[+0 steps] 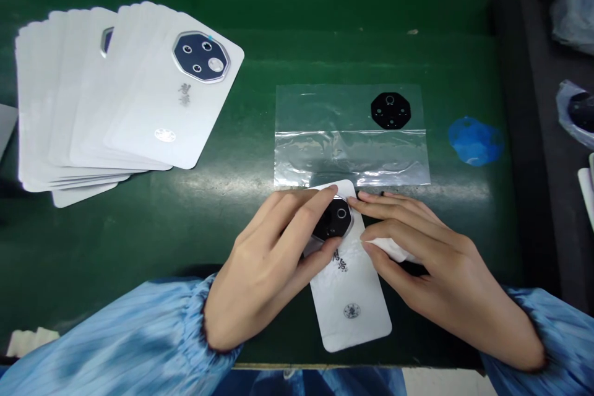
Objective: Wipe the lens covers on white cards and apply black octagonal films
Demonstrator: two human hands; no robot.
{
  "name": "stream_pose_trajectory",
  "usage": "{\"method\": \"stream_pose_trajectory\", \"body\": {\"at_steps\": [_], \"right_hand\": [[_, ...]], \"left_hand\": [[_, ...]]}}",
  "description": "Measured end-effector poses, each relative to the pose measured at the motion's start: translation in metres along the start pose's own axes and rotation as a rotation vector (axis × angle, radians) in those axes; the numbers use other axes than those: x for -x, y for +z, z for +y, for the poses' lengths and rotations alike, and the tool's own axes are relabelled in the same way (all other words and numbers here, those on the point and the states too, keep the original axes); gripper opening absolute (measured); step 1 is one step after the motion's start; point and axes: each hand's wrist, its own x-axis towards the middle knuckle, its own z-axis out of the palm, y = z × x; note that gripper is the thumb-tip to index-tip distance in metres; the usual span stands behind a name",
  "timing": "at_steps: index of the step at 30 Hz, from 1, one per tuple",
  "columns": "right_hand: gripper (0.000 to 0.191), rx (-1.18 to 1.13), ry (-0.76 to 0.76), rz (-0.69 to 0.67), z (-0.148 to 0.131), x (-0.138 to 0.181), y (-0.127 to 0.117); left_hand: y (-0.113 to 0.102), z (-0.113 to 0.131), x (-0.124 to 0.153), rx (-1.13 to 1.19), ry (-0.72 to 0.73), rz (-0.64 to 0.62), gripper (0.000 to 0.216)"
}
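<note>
A white phone back cover (348, 297) lies on the green mat (185, 229) near the front edge. Its black octagonal camera piece (335, 219) sits at the cover's upper end. My left hand (273, 260) rests on the cover's left side, fingers closed around the camera piece. My right hand (427, 266) lies on the cover's right side, index finger stretched to the camera piece, the other fingers curled over a small white cloth (394, 249).
A fanned stack of white back covers (116, 105) lies at the back left. A clear plastic sheet (348, 148) carries one black octagonal lens piece (390, 110). A blue film scrap (476, 141) lies to the right. A dark tray (547, 136) borders the right side.
</note>
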Motion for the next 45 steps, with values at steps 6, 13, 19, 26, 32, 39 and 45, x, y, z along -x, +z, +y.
{"method": "stream_pose_trajectory", "body": {"at_steps": [6,13,19,26,32,39,45], "right_hand": [[0.014,-0.019,0.013,0.012,-0.0012,-0.0016,-0.0003],[0.013,-0.029,0.018,0.000,-0.0003,-0.0015,0.0003],[0.014,-0.024,0.016,0.005,-0.0019,-0.0032,-0.0012],[0.014,-0.018,0.008,0.013,-0.0017,-0.0026,-0.0002],[0.014,-0.042,0.027,-0.002,-0.0015,-0.0029,-0.0010],[0.016,-0.053,0.029,-0.002,-0.0005,-0.0015,-0.0009],[0.015,-0.055,0.043,-0.020,0.0009,0.0001,-0.0015]], "left_hand": [[0.0009,-0.0018,0.0009,0.033,-0.015,-0.011,0.048],[0.0035,-0.0006,0.0010,0.043,-0.066,0.015,0.044],[0.0028,0.0009,0.0006,0.023,-0.081,0.030,0.041],[0.0046,0.0016,0.0003,0.015,-0.093,0.040,0.041],[0.0039,0.0008,-0.0003,0.022,-0.099,0.040,0.044],[0.0054,0.0007,0.0014,0.016,-0.108,0.037,0.051],[0.0047,0.0009,0.0018,-0.010,-0.117,0.004,0.055]]}}
